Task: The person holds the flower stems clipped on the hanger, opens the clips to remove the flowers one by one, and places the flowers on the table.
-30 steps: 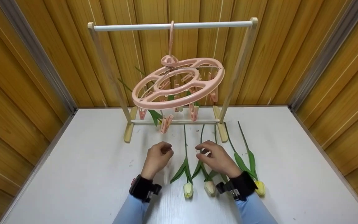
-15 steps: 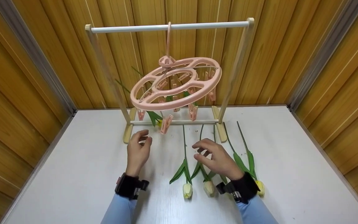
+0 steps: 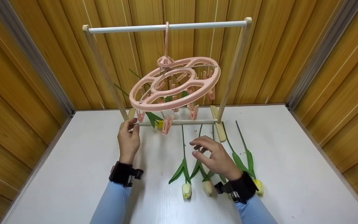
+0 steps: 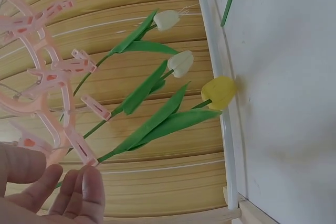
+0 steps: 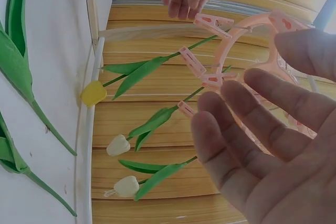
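Note:
A pink round clip hanger (image 3: pixel 179 81) hangs from the white rail (image 3: pixel 166 27) of a wooden rack. My left hand (image 3: pixel 133 125) reaches up to a pink clip (image 3: pixel 140 115) at the hanger's left edge, with straight fingers (image 4: pixel 84 195) just under that clip (image 4: pixel 84 150) and nothing held. My right hand (image 3: pixel 199 147) hovers with relaxed fingers (image 5: pixel 247 129) over the stems of tulips lying on the table: a white one (image 3: pixel 186 190), a cream one (image 3: pixel 208 186) and a yellow one (image 3: pixel 259 186). Other tulips hang head down from clips: a yellow one (image 4: pixel 219 92) and two white ones (image 4: pixel 181 62).
The rack's wooden feet (image 3: pixel 218 127) and low white crossbar (image 3: pixel 194 121) stand on the white table (image 3: pixel 73 174). Wooden panel walls (image 3: pixel 322 62) close in the back and both sides. Several free pink clips (image 3: pixel 167 123) dangle under the hanger.
My left hand has moved left and up, from beside the right hand to the clip at the hanger's left edge. The right hand has barely shifted.

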Demonstrator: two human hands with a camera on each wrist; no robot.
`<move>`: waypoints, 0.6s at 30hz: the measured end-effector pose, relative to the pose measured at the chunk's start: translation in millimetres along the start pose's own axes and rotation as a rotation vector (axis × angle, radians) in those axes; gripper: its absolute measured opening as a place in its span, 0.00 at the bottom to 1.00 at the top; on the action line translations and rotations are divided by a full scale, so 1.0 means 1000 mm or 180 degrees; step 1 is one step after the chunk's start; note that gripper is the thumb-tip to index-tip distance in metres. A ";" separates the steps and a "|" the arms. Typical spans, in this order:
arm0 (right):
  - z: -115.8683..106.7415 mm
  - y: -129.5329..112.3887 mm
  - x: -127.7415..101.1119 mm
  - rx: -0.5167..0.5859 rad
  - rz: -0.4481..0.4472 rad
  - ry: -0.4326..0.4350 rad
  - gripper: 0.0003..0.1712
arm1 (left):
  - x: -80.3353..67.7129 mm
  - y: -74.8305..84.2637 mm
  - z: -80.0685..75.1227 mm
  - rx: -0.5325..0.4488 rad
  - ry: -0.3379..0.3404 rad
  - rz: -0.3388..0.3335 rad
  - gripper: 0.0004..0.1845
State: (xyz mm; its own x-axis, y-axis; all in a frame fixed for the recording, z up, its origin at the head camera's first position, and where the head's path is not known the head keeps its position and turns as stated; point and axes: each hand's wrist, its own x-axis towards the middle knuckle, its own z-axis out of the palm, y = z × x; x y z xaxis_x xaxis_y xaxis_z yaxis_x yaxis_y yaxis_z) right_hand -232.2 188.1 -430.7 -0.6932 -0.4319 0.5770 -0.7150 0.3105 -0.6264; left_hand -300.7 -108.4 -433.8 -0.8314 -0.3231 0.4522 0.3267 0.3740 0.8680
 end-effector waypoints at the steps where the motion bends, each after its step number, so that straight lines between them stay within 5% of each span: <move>1: 0.001 0.000 0.001 -0.0003 -0.0019 0.0057 0.14 | 0.003 0.000 0.000 -0.0024 0.0024 -0.0017 0.12; 10: 0.011 0.007 0.009 0.0092 0.0012 0.0437 0.14 | 0.022 0.001 0.011 -0.0200 0.0114 -0.0299 0.14; 18: 0.018 0.009 0.025 0.0274 0.0185 0.0449 0.13 | 0.036 0.001 0.018 -0.0228 0.0019 -0.0417 0.21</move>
State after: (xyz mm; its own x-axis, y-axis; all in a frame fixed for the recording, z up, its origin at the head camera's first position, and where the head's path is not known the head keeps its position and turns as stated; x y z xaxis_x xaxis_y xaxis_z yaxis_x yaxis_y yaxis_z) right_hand -254.0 164.9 -430.9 -0.7434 -0.2904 0.6025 -0.6670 0.2551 -0.7000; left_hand -338.9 -104.5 -420.5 -0.8663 -0.3703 0.3352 0.2472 0.2654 0.9319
